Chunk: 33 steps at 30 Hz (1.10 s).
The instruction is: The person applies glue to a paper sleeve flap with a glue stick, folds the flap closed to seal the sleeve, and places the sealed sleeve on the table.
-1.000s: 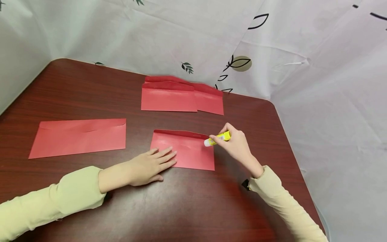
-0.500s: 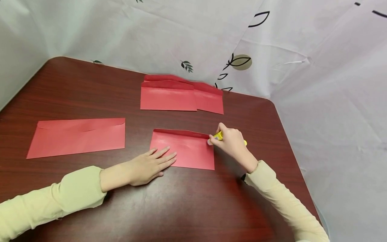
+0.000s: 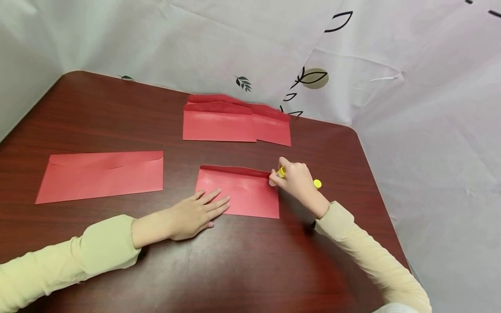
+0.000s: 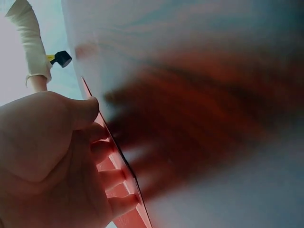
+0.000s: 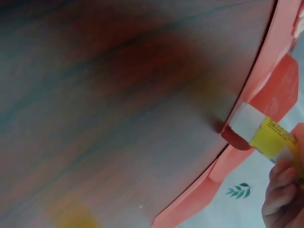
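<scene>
A red envelope (image 3: 242, 198) with its flap raised lies in front of me. My left hand (image 3: 189, 218) rests flat on its lower left part, fingers straight and spread. My right hand (image 3: 298, 182) grips a yellow glue stick (image 5: 273, 137) between thumb and fingers. In the head view most of the stick is hidden by the hand. Its white end (image 5: 247, 122) is at the envelope's right edge, just below the flap; whether it touches the paper I cannot tell. Behind the right hand shows a small round yellow piece (image 3: 317, 184), perhaps a cap.
Several red envelopes with raised flaps, one in front (image 3: 219, 126), overlap at the table's back edge. Another red envelope (image 3: 101, 176), its flap folded down, lies on the left. The dark wooden table (image 3: 219, 274) meets a pale leaf-patterned cloth (image 3: 188, 48) behind.
The right hand has moved slightly left and tilted the glue stick more upright, its white end shifting to the envelope's right edge. A yellow piece has come into sight behind it. The left hand stays.
</scene>
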### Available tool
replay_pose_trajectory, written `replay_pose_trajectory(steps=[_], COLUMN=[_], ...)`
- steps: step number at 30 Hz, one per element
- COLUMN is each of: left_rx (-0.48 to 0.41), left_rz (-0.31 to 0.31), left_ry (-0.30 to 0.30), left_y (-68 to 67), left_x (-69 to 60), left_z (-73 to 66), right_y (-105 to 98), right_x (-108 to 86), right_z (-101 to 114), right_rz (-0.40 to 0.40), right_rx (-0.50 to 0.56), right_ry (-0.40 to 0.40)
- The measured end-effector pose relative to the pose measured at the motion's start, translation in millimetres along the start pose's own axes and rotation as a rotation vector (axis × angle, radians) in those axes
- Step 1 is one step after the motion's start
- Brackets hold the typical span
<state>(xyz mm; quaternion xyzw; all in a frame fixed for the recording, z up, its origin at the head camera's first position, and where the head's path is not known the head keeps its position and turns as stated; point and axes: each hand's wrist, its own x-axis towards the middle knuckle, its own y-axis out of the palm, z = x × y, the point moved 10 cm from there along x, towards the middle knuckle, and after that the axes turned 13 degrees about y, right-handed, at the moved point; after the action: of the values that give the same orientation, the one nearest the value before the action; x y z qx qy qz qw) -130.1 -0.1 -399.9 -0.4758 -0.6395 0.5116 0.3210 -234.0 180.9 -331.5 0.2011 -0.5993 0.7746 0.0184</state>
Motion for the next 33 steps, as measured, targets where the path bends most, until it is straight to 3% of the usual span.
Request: replay_pose_trajectory(steps=[9, 16, 25, 33], left_rx=[-0.019, 0.037, 0.024, 0.031], left_rz=[-0.003, -0.053, 0.002, 0.005], left_ry=[-0.013, 0.004, -0.008, 0.003], left_y=[-1.3, -8.9, -3.6, -5.9], left_x=[3.0, 9.1, 5.3, 6.4], left_z=[0.9, -0.2, 0.6, -0.9], right_y=[5, 9, 16, 24], right_x=[1.1, 5.2, 13.7, 18.3], right_z=[12, 29, 54, 79], right_rz=[-0.002, -0.015, -0.012, 0.002], right_rx=[0.023, 0.04, 0.049, 0.076], right_ry=[-0.045, -0.091, -0.16, -0.223])
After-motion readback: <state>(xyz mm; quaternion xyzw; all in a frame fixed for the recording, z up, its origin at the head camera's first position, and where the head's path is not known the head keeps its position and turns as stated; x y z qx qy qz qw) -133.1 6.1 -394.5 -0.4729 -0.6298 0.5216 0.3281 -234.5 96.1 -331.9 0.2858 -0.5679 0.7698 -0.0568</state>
